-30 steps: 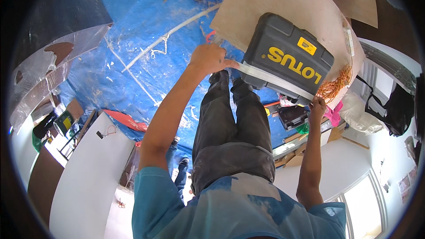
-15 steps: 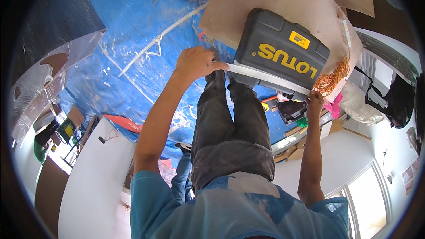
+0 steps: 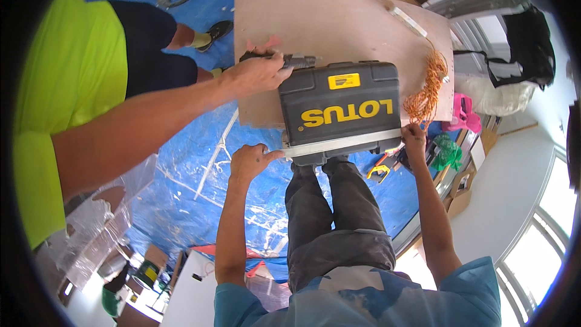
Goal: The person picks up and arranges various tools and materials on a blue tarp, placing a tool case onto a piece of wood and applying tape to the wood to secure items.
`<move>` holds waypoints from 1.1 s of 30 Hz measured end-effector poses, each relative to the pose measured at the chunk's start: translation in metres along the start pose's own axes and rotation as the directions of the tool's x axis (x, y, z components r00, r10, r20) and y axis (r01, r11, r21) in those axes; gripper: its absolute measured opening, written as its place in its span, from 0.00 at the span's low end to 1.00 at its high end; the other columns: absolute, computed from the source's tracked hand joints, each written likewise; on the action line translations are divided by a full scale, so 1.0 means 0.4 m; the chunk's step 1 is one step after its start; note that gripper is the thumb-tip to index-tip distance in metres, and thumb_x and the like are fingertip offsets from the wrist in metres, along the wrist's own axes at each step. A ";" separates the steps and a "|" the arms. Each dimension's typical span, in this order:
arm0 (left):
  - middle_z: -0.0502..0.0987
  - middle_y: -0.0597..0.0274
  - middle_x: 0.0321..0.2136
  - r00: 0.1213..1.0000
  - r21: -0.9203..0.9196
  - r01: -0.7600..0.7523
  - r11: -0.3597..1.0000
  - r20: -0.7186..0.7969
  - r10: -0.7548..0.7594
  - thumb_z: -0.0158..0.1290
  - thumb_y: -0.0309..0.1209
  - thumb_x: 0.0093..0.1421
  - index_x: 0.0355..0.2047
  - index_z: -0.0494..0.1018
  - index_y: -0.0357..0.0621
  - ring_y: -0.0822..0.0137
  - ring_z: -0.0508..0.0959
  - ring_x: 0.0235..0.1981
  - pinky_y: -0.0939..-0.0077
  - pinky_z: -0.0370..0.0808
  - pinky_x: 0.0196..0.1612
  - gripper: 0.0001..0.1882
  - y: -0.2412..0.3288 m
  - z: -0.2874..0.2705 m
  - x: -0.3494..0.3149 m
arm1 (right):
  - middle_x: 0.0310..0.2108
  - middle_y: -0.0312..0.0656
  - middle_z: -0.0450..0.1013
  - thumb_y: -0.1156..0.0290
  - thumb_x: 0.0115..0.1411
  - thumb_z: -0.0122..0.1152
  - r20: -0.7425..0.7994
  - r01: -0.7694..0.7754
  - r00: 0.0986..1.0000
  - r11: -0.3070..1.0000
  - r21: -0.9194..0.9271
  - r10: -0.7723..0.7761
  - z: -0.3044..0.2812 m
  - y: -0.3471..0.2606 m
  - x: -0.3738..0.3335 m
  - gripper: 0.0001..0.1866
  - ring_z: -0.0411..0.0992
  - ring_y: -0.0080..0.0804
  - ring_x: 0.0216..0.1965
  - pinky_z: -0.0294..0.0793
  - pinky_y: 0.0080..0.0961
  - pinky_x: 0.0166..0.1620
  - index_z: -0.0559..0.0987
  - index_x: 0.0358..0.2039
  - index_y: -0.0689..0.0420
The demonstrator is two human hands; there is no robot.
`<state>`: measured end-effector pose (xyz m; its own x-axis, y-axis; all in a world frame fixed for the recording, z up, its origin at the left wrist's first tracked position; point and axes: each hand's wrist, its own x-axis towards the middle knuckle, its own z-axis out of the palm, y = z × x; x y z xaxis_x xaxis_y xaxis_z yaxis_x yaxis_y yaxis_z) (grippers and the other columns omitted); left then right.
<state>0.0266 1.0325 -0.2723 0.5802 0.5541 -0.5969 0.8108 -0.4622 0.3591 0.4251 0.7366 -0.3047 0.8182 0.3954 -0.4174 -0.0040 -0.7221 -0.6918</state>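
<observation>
A long, flat whitish strip [image 3: 342, 144] runs across the near side of a dark grey plastic tool case [image 3: 339, 94] with yellow lettering. My left hand [image 3: 248, 162] grips the strip's left end, thumb along it. At the other end, my right hand [image 3: 414, 138] pinches it by the case's near right corner. The case lies on a pale wooden board [image 3: 272, 18] and juts past its near edge, above my legs. Just beyond its far left corner, a co-worker's hand [image 3: 260, 72] holds a dark tool [image 3: 299, 60], its kind unclear.
A tangled orange cord [image 3: 426, 88] lies on the board's right side, leading to a white power strip [image 3: 410, 21]. The co-worker, in a bright yellow shirt [image 3: 85, 54], stands at left. Blue sheeting [image 3: 181, 175] covers the floor. Pink [image 3: 463, 115] and green [image 3: 446, 152] bags sit at right.
The view has turned, so case and strip now appear more level. The co-worker's arm has come in from the left, the tool now close to the case. Both my hands still hold the strip.
</observation>
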 end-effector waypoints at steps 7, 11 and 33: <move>0.82 0.49 0.25 0.998 -0.117 -0.062 0.991 -0.004 0.062 0.58 0.56 0.61 0.47 0.80 0.45 0.48 0.84 0.31 0.57 0.78 0.35 0.27 -0.019 0.119 0.065 | 0.23 0.33 0.73 0.71 0.60 0.63 -0.017 -0.034 0.999 0.983 0.181 0.037 0.022 0.013 -0.003 0.06 0.69 0.19 0.25 0.69 0.22 0.31 0.80 0.32 0.61; 0.83 0.47 0.31 0.995 -0.232 -0.007 0.973 0.093 0.030 0.53 0.45 0.67 0.50 0.77 0.45 0.46 0.83 0.36 0.54 0.77 0.39 0.19 -0.037 0.164 0.080 | 0.25 0.37 0.77 0.71 0.60 0.65 -0.011 -0.080 0.996 0.970 0.229 0.085 0.042 0.004 -0.007 0.07 0.73 0.23 0.28 0.72 0.24 0.33 0.83 0.35 0.61; 0.83 0.58 0.46 0.975 -0.577 -0.010 0.817 0.174 0.135 0.53 0.23 0.62 0.52 0.77 0.36 0.70 0.79 0.48 0.72 0.74 0.53 0.17 -0.213 0.312 0.174 | 0.37 0.46 0.78 0.80 0.58 0.61 -0.417 0.192 0.894 0.981 0.023 -0.165 0.086 0.029 -0.112 0.11 0.76 0.43 0.39 0.76 0.35 0.44 0.81 0.42 0.60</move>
<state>-0.0116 1.0242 -0.4341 0.6619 0.3573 -0.6589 0.7008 0.0168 0.7131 0.3685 0.7301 -0.3144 0.9716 0.2362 -0.0130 0.1403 -0.6195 -0.7724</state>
